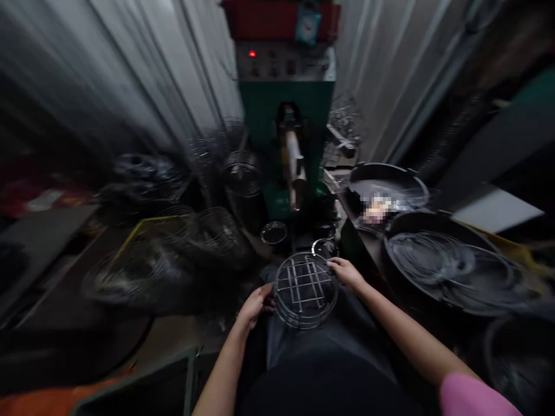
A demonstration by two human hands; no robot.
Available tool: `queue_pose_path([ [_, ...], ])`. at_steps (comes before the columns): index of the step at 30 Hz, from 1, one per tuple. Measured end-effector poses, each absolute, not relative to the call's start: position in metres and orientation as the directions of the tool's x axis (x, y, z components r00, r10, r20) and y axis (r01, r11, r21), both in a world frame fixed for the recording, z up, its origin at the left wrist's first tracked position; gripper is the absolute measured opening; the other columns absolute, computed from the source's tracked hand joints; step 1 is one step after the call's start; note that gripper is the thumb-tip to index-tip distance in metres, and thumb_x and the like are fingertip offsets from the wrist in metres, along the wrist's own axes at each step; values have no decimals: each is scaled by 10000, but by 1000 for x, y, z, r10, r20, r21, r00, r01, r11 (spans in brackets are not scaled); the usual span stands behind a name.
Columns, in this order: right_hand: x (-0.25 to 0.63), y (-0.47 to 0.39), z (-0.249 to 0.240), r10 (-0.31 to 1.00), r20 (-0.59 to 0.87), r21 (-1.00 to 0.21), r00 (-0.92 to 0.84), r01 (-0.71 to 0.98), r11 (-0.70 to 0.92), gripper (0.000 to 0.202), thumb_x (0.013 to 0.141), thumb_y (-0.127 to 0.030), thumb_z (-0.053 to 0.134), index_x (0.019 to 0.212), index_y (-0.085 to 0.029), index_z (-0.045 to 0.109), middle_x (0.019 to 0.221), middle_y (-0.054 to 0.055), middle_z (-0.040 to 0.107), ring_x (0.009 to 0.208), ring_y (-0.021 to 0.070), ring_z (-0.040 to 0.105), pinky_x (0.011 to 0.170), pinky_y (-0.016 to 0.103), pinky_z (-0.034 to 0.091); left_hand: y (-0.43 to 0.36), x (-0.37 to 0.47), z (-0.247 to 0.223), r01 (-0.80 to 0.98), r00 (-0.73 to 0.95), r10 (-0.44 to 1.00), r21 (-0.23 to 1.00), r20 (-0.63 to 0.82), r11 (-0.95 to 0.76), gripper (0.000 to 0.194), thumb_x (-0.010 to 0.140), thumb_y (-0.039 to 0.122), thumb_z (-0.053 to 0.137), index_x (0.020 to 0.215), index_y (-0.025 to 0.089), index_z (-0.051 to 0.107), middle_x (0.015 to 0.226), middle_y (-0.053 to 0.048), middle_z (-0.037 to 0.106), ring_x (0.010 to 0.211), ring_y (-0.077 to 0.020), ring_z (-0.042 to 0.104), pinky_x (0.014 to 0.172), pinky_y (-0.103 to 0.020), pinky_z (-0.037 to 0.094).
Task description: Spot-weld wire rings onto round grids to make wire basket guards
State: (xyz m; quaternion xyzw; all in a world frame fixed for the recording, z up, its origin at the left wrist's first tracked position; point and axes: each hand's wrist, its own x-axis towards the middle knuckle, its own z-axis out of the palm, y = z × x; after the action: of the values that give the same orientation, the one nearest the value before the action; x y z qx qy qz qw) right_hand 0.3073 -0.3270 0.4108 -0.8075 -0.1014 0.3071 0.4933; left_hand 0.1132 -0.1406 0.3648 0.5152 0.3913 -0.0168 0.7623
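Note:
A round wire basket (306, 289) with a grid of straight wires across it is held over my lap. My left hand (256, 305) grips its left rim, fingers curled round the wire. On the upper right rim, my right hand (347, 273) pinches the wire between thumb and fingers. Just past the basket stands a green machine (255, 115) with a pale metal arm (293, 167) reaching toward me. A small shiny ring (323, 247) shows right behind the basket's far edge.
Two dark round pans stand at the right; the nearer pan (498, 303) holds coiled wire rings (429, 257). Blurred wire pieces (217, 231) are piled at the left. A dark green crate (143, 384) sits at the lower left. A red light (252, 54) glows on the machine's panel.

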Motion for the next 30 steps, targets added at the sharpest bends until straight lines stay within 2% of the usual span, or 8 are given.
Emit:
queue_pose_path([
  [3, 307, -329, 408, 421, -411, -838, 808, -154, -523, 113, 729, -144, 579, 660, -148, 668, 604, 7, 593, 575, 108, 507, 515, 204, 392, -141, 111, 364, 458, 659, 410, 769, -631, 446, 367, 732, 399, 656, 976, 128, 621, 706, -26, 609, 559, -105, 546, 481, -204, 464],
  [6, 313, -334, 395, 350, -489, -805, 799, -259, -534, 105, 688, -143, 635, 589, -171, 656, 444, -26, 499, 442, 93, 411, 424, 211, 331, -136, 110, 359, 478, 656, 400, 763, -640, 436, 487, 621, 399, 737, 1013, 135, 619, 746, -37, 631, 586, -133, 567, 498, -246, 495],
  [9, 315, -343, 380, 362, -579, -782, 730, -372, -501, 100, 714, -156, 619, 630, -185, 663, 369, -63, 404, 354, 67, 267, 358, 199, 237, -130, 106, 350, 476, 673, 378, 763, -636, 438, 616, 493, 407, 797, 1019, 143, 617, 789, -33, 646, 593, -151, 574, 516, -290, 521],
  [12, 312, -352, 374, 409, -548, -819, 729, -369, -440, 99, 723, -148, 609, 733, -202, 692, 429, -73, 469, 361, 58, 285, 368, 182, 261, -130, 101, 347, 450, 713, 330, 764, -619, 462, 719, 433, 409, 815, 1071, 152, 605, 819, -32, 660, 606, -165, 587, 558, -319, 533],
  [17, 308, -362, 373, 493, -446, -877, 747, -256, -406, 193, 726, -146, 599, 868, -218, 709, 734, -42, 669, 700, 116, 585, 673, 216, 472, -150, 100, 367, 519, 672, 330, 740, -663, 428, 760, 593, 331, 765, 1282, 187, 479, 861, -45, 663, 665, -138, 595, 589, -257, 502],
  [20, 314, -359, 361, 542, -402, -892, 738, -182, -414, 257, 746, -164, 561, 962, -206, 694, 974, 2, 687, 967, 169, 595, 896, 288, 444, -154, 104, 378, 504, 716, 321, 777, -620, 376, 682, 714, 307, 684, 1334, 197, 424, 907, -52, 647, 653, -108, 557, 580, -229, 472],
  [25, 323, -351, 342, 597, -317, -913, 737, -66, -403, 291, 755, -230, 542, 1002, -196, 692, 1038, 48, 686, 1044, 217, 595, 962, 377, 428, -146, 102, 373, 494, 753, 310, 809, -581, 317, 706, 703, 192, 665, 1352, 250, 394, 1024, -27, 622, 730, -87, 547, 606, -182, 422],
  [30, 324, -351, 345, 628, -286, -910, 724, 1, -415, 301, 759, -248, 542, 1011, -191, 696, 1048, 60, 686, 1050, 237, 598, 967, 400, 428, -144, 101, 357, 509, 780, 279, 827, -560, 239, 811, 663, 231, 709, 1385, 212, 340, 911, -21, 639, 699, -110, 547, 611, -215, 427],
])
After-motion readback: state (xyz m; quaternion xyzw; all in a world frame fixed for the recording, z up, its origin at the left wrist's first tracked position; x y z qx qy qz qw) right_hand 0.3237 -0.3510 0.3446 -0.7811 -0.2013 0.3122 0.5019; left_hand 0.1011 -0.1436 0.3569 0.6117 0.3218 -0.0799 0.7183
